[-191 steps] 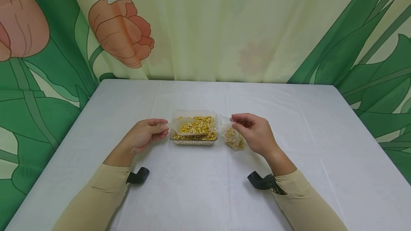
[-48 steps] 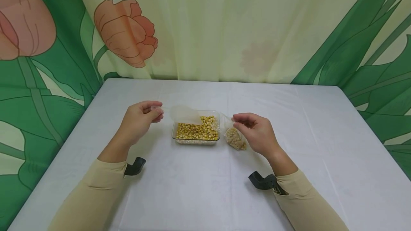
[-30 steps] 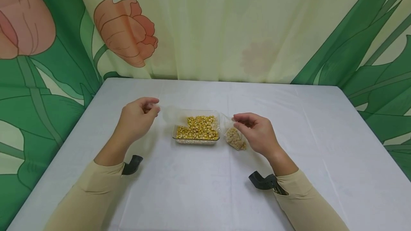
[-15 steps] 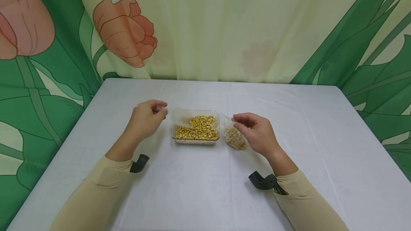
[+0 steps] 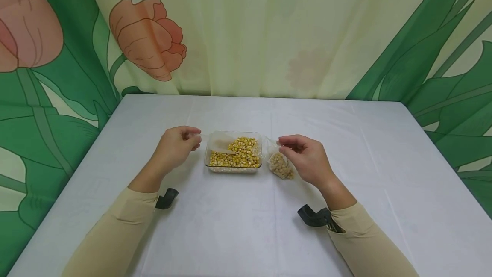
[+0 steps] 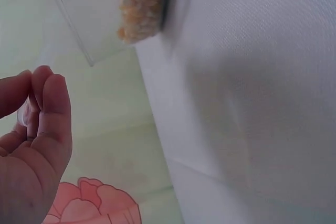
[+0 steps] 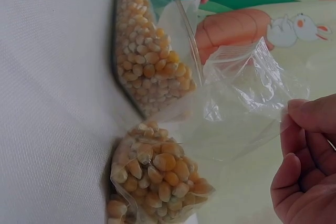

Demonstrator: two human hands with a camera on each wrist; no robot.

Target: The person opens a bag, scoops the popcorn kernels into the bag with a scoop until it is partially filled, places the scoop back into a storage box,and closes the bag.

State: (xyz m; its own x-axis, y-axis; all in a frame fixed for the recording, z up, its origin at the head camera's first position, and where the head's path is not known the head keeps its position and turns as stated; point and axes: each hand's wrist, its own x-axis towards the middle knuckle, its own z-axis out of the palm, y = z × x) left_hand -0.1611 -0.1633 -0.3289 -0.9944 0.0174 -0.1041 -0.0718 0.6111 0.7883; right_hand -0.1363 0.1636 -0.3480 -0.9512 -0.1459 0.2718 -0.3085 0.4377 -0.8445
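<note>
My left hand (image 5: 174,148) pinches the thin handle of a translucent scoop (image 5: 220,143). The scoop's bowl is tilted down into the left part of a clear rectangular container (image 5: 251,134), its lip among yellow corn kernels (image 5: 246,151). Just right of the container stands a clear zip bag (image 7: 247,87), its lower part filled with kernels (image 7: 163,174). My right hand (image 5: 305,157) holds the bag's upper edge between thumb and finger. In the left wrist view the fingers of my left hand (image 6: 47,124) are curled together, and the scoop hardly shows.
A white cloth covers the table (image 5: 230,225). Behind it hangs a pale curtain (image 5: 246,33) printed with leaves, a rabbit and a carrot. Black wrist mounts (image 5: 167,198) stick out from both sleeves.
The scoop was full of kernels earlier, then rose and showed at the container's back left. It has since come down and right into the corn with my left hand. The right hand stays put.
</note>
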